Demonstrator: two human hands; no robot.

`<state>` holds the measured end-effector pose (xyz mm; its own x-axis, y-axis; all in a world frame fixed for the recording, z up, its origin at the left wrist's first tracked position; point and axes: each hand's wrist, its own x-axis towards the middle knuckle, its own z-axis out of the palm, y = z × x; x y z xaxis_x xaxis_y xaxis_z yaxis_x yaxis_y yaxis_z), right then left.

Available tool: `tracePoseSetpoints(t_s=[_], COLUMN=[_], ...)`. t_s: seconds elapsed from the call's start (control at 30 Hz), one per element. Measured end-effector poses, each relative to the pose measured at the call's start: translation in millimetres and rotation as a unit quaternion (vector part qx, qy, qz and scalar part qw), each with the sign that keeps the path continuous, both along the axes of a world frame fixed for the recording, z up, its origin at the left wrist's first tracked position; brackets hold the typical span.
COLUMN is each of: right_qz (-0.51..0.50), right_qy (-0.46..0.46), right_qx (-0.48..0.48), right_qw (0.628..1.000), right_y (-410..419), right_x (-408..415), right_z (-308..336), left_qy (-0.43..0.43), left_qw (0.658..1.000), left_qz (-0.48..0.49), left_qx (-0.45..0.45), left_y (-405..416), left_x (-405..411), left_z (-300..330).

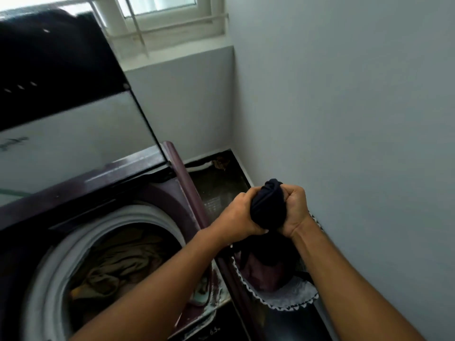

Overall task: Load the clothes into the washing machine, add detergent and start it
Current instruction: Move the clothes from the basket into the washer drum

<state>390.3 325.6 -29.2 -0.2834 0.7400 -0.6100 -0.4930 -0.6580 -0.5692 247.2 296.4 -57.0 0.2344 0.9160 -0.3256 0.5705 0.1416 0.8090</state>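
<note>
A dark navy garment [267, 207] is bunched between both hands above the laundry basket [293, 302], to the right of the machine. My left hand [237, 215] grips its left side and my right hand [294, 207] grips its right side; the cloth hangs down into the basket. The top-loading washing machine [172, 190], maroon with a white drum rim [56, 252], stands at the left with its lid [73, 134] raised. Olive and brown clothes [118, 264] lie inside the drum.
A white-trimmed basket holds a maroon garment [261, 274] and dark cloth. A grey wall runs close along the right. A window [157, 18] sits high at the back. A narrow dark floor strip [219, 190] lies between machine and wall.
</note>
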Motion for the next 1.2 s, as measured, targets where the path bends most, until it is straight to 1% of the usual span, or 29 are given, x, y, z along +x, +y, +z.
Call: tracePoseSetpoints(t_s=[0.13, 0.27, 0.4, 0.53, 0.63, 0.73, 0.87, 1.0, 1.07, 1.13, 1.2], right_qz=[-0.009, 0.027, 0.087, 0.161, 0.223, 0.269, 0.296, 0.309, 0.306, 0.302, 0.306], right_qy=[0.052, 0.115, 0.158, 0.215, 0.231, 0.217, 0.192, 0.114, 0.069, 0.041, 0.023], right_qx=[0.033, 0.076, 0.117, 0.125, 0.127, 0.124, 0.102, 0.063, 0.047, 0.033, 0.024], right_qw=[0.998, 0.99, 0.977, 0.955, 0.939, 0.93, 0.93, 0.942, 0.948, 0.952, 0.951], right_y=[-4, -8, -15, -29, -49, -72, -99, -123, -128, -134, -137], right_x=[-26, -49, -81, -123, -162, -200, -241, -276, -287, -293, -295], right_z=[45, 90, 122, 147, 162, 165, 151, 114, 95, 81, 67], left_qy=[0.002, 0.018, 0.025, 0.02, 0.036, 0.063, 0.083, 0.105, 0.111, 0.105, 0.122], left_qw=[0.999, 0.994, 0.987, 0.979, 0.971, 0.962, 0.947, 0.929, 0.926, 0.925, 0.924], left_qz=[0.024, 0.041, 0.089, 0.148, 0.187, 0.223, 0.273, 0.33, 0.343, 0.351, 0.35], left_qx=[0.047, 0.096, 0.13, 0.139, 0.146, 0.147, 0.149, 0.132, 0.114, 0.1, 0.089], left_y=[-6, -16, -37, -71, -104, -138, -175, -202, -208, -212, -216], left_x=[-20, -43, -72, -109, -143, -176, -205, -227, -231, -233, -234], left_z=[56, 106, 150, 182, 201, 207, 189, 154, 138, 126, 114])
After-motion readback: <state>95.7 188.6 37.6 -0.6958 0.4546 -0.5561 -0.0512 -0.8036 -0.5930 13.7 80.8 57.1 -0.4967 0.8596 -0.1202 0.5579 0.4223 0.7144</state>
